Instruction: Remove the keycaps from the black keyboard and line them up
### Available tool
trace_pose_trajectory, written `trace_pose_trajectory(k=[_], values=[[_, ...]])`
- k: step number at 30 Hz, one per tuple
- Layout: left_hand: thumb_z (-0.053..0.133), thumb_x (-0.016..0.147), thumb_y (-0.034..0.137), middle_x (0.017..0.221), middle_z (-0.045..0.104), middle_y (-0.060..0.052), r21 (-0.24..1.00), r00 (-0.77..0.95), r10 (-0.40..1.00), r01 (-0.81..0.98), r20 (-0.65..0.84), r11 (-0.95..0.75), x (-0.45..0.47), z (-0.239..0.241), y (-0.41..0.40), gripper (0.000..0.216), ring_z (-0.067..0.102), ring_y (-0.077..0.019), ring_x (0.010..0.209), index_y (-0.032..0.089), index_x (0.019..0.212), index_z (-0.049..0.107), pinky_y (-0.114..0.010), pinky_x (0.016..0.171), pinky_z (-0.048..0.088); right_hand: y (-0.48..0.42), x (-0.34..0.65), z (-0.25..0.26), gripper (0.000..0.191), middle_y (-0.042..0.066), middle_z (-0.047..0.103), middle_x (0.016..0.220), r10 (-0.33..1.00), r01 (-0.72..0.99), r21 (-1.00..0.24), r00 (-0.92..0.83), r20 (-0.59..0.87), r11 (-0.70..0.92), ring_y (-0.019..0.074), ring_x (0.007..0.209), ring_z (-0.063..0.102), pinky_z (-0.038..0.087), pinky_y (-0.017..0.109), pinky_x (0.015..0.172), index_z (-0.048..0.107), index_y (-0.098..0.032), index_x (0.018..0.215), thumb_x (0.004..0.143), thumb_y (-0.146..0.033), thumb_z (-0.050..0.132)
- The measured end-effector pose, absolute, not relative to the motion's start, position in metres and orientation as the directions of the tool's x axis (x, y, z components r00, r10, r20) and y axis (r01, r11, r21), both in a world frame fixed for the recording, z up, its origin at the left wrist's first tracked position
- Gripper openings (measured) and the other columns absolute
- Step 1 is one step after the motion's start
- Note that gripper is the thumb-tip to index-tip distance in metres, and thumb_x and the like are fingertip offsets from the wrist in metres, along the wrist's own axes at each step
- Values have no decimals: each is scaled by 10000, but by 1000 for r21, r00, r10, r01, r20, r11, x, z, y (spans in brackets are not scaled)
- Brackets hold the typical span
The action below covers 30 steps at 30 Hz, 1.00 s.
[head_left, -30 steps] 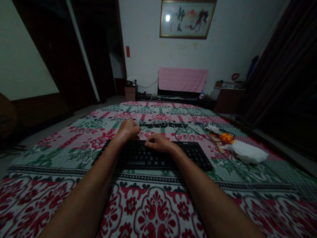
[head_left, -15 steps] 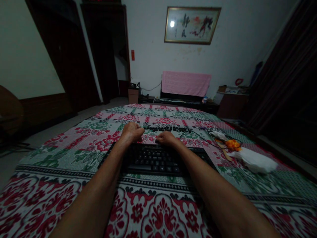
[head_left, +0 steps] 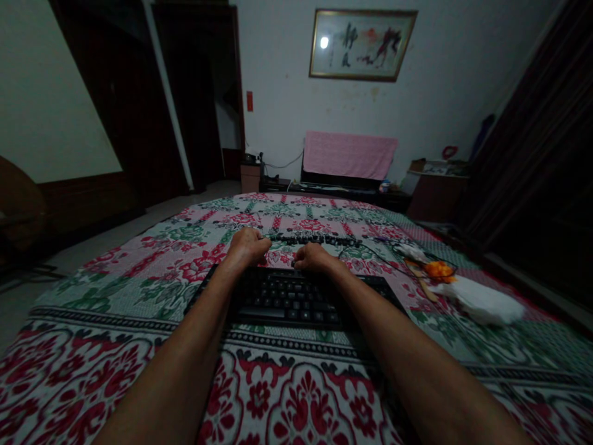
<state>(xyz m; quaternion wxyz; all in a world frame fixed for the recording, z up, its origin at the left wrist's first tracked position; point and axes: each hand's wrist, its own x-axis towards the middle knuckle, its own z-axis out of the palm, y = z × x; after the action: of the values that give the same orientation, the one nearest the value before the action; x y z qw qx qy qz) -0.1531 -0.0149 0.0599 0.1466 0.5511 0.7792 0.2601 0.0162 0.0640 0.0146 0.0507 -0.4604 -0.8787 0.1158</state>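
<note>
A black keyboard [head_left: 278,303] lies on the patterned cloth, partly covered by my forearms. Beyond its far edge, my left hand [head_left: 250,246] is closed, fingers curled under; whatever they hold is hidden. To its right, my right hand [head_left: 314,257] has its fingers pressed together at a small black piece that looks like a keycap, too dark to see fully. Just past both hands runs a row of small black keycaps [head_left: 319,240] on the cloth.
The red, green and white floral cloth [head_left: 306,395] covers the table. On the right lie a black cable [head_left: 382,258], an orange crumpled thing [head_left: 438,270], a brush-like wooden handle [head_left: 427,290] and white crumpled tissue or plastic [head_left: 484,301]. A pink towel [head_left: 349,153] hangs farther back.
My right hand's fingers have shifted slightly around the small black piece. My left hand stays nearly in place. The camera view has moved a little.
</note>
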Motion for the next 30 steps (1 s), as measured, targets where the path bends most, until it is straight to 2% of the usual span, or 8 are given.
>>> trace_pose_trajectory(k=[4, 8, 12, 22, 26, 30], values=[[492, 648, 245, 536, 664, -50, 599, -359, 932, 756, 40, 266, -156, 59, -12, 188, 599, -145, 442, 147, 664, 652, -201, 435, 436, 74, 8, 14, 252, 13, 674, 763, 812, 784, -232, -582, 45, 575, 151, 739, 583, 372, 198, 588, 711, -212, 866, 716, -307, 532], [497, 643, 250, 514, 655, -50, 620, -364, 931, 738, 32, 267, -160, 60, -12, 185, 594, -141, 432, 142, 643, 647, -196, 424, 433, 86, -8, 13, 274, 55, 649, 907, 811, 813, -79, -560, 170, 577, 174, 868, 566, 386, 220, 684, 685, -218, 924, 773, -308, 476], [496, 653, 260, 525, 659, -61, 642, -373, 927, 719, 35, 265, -164, 58, -11, 201, 596, -146, 434, 137, 640, 653, -203, 428, 441, 98, -25, 11, 311, 106, 581, 1060, 800, 835, 39, -539, 264, 549, 230, 981, 525, 384, 298, 784, 652, -232, 1024, 816, -329, 442], [512, 654, 270, 545, 665, -80, 678, -376, 927, 687, 22, 262, -165, 60, -11, 220, 591, -143, 423, 118, 666, 670, -202, 431, 445, 104, -36, 6, 259, 110, 566, 1048, 802, 838, 78, -541, 255, 540, 258, 1011, 485, 315, 381, 871, 673, -219, 946, 804, -275, 464], [492, 668, 264, 548, 665, -79, 672, -349, 936, 704, 44, 231, -168, 58, -11, 226, 590, -144, 423, 121, 641, 666, -208, 438, 447, 103, -32, 4, 279, 123, 555, 1063, 800, 837, 98, -544, 254, 538, 263, 1014, 485, 328, 379, 857, 650, -203, 991, 810, -277, 450], [483, 666, 254, 543, 665, -69, 650, -349, 936, 722, 45, 238, -168, 55, -8, 225, 593, -138, 441, 127, 667, 669, -205, 457, 453, 96, -23, 8, 305, 126, 568, 1051, 785, 831, 97, -550, 287, 547, 239, 993, 509, 362, 321, 815, 647, -191, 1005, 834, -301, 420]])
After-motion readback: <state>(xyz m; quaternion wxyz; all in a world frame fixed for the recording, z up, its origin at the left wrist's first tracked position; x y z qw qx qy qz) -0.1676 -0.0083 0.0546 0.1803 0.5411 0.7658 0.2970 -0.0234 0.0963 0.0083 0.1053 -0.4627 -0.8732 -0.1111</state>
